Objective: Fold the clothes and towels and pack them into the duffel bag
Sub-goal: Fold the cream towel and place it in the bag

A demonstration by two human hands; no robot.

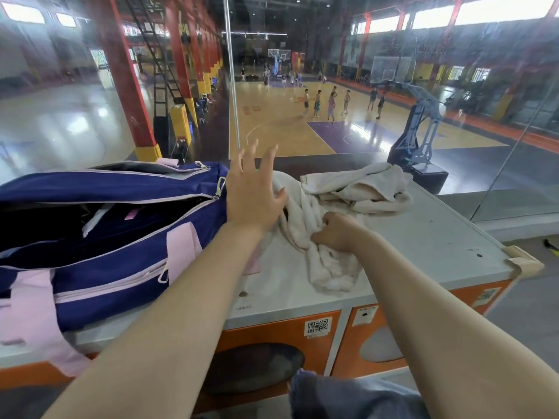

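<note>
Right hand [338, 231] is gripping a crumpled cream towel [326, 213], fingers curled into the fabric, on the grey cabinet top [423, 237]. Left hand [254, 192] is hovering at 10 o'clock from the right, fingers spread wide, holding nothing. Navy-and-pink duffel bag [106, 225] is lying at 9 o'clock, zip open; the dark contents are possibly clothes. The towel is lying just beside the bag.
</note>
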